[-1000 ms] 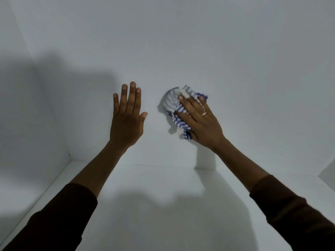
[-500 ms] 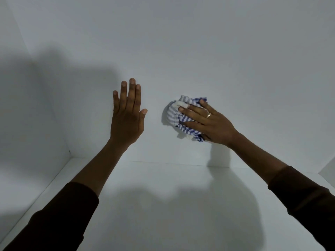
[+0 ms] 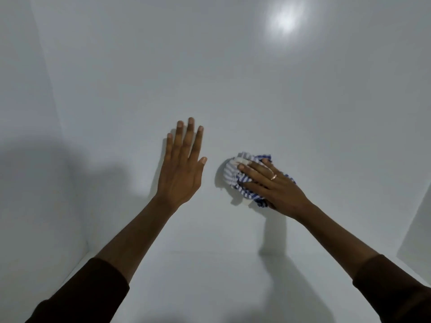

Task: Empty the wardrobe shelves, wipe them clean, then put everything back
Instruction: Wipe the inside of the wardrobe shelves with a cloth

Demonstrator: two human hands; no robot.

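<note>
I am looking into a white wardrobe compartment. A bunched blue-and-white striped cloth (image 3: 231, 174) lies against the back wall (image 3: 233, 89). My right hand (image 3: 272, 186) presses on it with fingers stretched out, pointing left; a ring shows on one finger and the thumb is hidden. My left hand (image 3: 179, 176) rests flat on the back wall just left of the cloth, fingers straight and pointing up, holding nothing. The shelf floor (image 3: 210, 290) below both arms is bare.
The left side wall (image 3: 28, 148) and the right side wall (image 3: 417, 229) close the compartment in. A bright light reflection (image 3: 283, 19) shows high on the back wall. Shadows of my arms fall on the shelf floor and left wall.
My right hand slid the cloth a little down the back wall and turned its fingers more leftward. My left hand stayed flat on the wall. The view tilted upward.
</note>
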